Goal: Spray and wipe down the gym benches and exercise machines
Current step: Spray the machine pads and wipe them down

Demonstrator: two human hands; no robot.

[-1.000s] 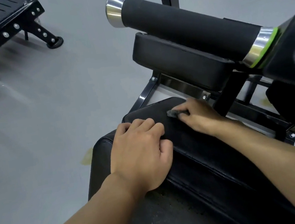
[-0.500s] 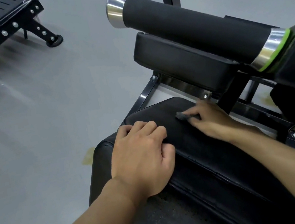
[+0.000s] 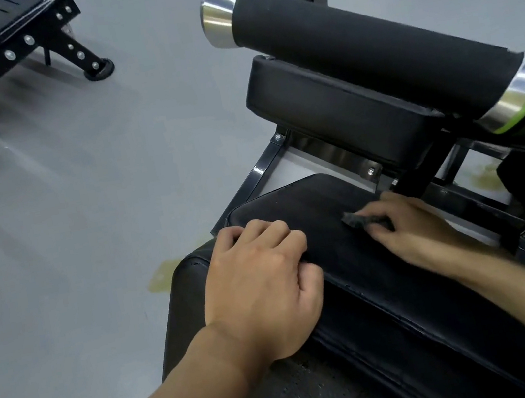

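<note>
Your right hand [image 3: 412, 232] pinches a small dark cloth [image 3: 358, 219] under its fingertips and presses it flat on the black seat pad [image 3: 307, 205]. The cloth pokes out of the hand toward 9 o'clock. Your left hand [image 3: 262, 289] sits at 9 o'clock from the cloth, fingers curled over the pad's near-left edge, holding nothing else. It looks like a brace rather than a working grip.

What matters for the next stroke is where the bare pad lies. The pad's long axis runs from about 5 o'clock, under your right forearm, up to 11 o'clock at its rounded far end. The cloth is near that far end, on the right-hand side. The open strip of vinyl lies between your two hands, from the cloth toward 9 and 10 o'clock. I judge that a sweep that way covers the most surface, and the right hand is the one placed to make it. The left knuckles bound the sweep, so that patch stays unwiped until you lift the hand.

Beyond the cloth at 12 o'clock, across a gap in the steel frame [image 3: 261, 169], sits the upper pad [image 3: 326, 108], with the foam roller [image 3: 367, 42] above it. Both are apart from your hands. No spray bottle is in view.
</note>
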